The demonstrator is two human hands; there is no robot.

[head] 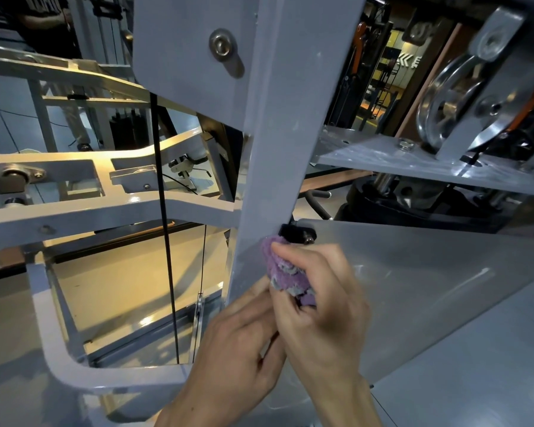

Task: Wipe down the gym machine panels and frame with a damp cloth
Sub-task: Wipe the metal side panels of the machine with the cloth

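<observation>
Gym machine, grey-painted steel, seen close. Main upright post (269, 143): broad and flat-faced, running from the top of the view down behind the hands, slightly tilted.

Side panel (429, 278): large, smooth and grey, with glossy reflections. It joins the post at its right edge and slopes away to the lower right.

Upper plate (191, 41): bolted to the post at top left with one round steel fastener (222, 44).

Curved frame arms (84, 211): pale grey, left of the post, lit warm yellow. A thin black cable (164, 229) hangs down in front of them.

Shelf plate (413, 164): right of the post, carrying a silver pulley wheel (450, 100) in its bracket, blurred.

Right hand (321, 303): fingers curled, grip clamped on the cloth, pressing it to the post's lower face.

Left hand (241, 343): just beside and touching the right hand. Its fingers reach up toward the cloth's lower edge; whether they pinch the cloth or only rest there cannot be told.

Cloth (282, 272): purple, fuzzy and bunched. It lies against the post where the panel meets it, just below a small black bracket (296, 234).
</observation>
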